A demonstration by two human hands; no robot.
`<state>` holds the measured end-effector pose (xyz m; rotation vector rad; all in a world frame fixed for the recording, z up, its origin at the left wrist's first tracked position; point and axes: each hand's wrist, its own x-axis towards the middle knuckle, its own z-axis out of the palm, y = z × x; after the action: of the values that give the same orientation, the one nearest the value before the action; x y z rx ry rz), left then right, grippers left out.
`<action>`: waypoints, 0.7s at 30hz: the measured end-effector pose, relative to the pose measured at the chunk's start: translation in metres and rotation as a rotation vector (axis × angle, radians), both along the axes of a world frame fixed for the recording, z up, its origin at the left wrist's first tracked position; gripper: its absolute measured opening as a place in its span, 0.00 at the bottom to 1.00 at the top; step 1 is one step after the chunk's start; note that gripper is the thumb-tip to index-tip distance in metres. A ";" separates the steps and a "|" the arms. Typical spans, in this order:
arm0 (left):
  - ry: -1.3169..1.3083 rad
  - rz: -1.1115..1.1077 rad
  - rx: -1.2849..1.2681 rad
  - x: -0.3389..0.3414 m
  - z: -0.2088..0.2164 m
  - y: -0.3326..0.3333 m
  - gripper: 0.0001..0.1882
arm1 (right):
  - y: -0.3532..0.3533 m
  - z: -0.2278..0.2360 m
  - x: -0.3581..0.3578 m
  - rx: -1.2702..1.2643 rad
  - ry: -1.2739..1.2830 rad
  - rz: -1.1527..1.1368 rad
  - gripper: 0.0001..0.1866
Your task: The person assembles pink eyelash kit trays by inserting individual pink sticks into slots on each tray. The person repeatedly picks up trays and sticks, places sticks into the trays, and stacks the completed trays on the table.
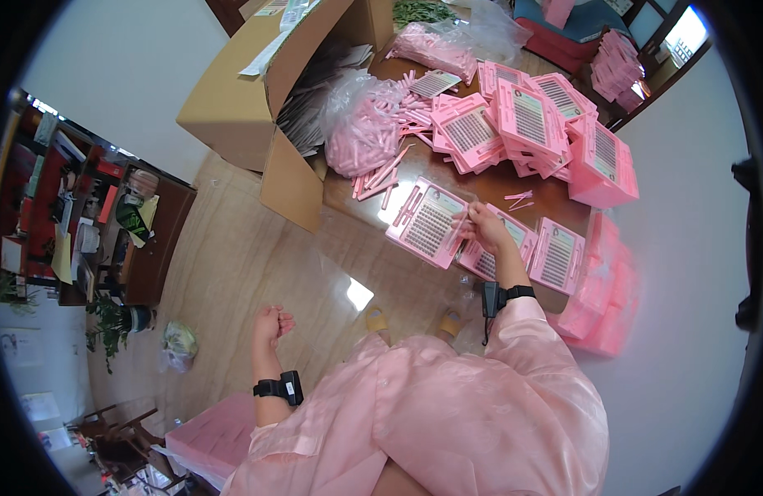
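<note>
My right hand (480,225) is closed, its fingertips pinching a slim pale-pink stick whose exact kind I cannot make out. It hovers over the right edge of a pink eyelash tray (428,221) with rows of dark lash clusters. Two similar eyelash trays lie to the right along the table's near edge, one partly under my right forearm (514,266) and another tray (557,256) beside it. My left hand (272,324) hangs low over the floor, away from the table, its fingers loosely curled and apart with nothing visible in them.
Stacked eyelash trays (530,120) cover the table's right back. A clear bag of pink tubes (363,136) and loose tubes (381,178) lie left, beside an open cardboard box (232,99). Small pink tools (520,198) lie near the trays. Pink wrapped bundles (600,289) stand right.
</note>
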<state>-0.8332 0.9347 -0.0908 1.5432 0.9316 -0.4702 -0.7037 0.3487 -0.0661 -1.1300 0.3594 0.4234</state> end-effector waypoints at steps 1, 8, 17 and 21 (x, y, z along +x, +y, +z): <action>0.007 -0.022 0.008 -0.002 0.003 -0.004 0.16 | -0.008 -0.015 -0.005 -0.043 0.064 -0.002 0.09; -0.013 -0.136 -0.003 0.013 0.028 -0.050 0.16 | -0.023 -0.080 -0.001 -0.134 0.131 -0.134 0.09; -0.132 -0.366 -0.070 0.058 0.103 -0.124 0.14 | -0.029 -0.063 -0.012 -1.182 -0.099 -0.120 0.19; -0.259 -0.403 -0.175 0.078 0.132 -0.188 0.12 | -0.033 0.002 -0.043 -0.394 -0.008 0.259 0.24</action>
<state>-0.7552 0.7466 0.0407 1.5871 0.3688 -0.6019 -0.7471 0.3156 -0.0638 -1.5708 0.2967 0.5920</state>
